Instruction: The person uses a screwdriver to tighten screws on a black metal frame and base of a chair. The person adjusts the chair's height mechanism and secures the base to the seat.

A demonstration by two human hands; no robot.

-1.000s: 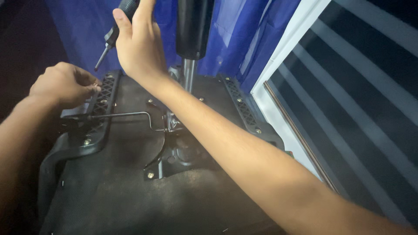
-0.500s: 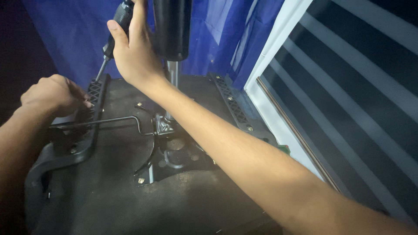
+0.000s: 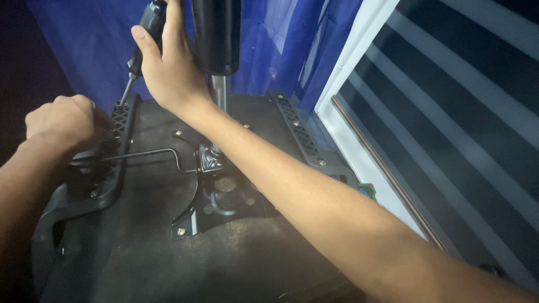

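The chair seat (image 3: pixel 168 252) lies upside down, so its screws and metal plate (image 3: pixel 222 205) face up where the hands can get at them. The right hand (image 3: pixel 171 67) is wrapped around a screwdriver (image 3: pixel 147 31), its tip pointing down at the left armrest bracket (image 3: pixel 120 126). The left hand (image 3: pixel 64 123) is a closed fist pressing on that bracket, likely to hold it steady.

Upturned chair seat underside (image 3: pixel 140 247), bolted metal plate (image 3: pixel 224 202)
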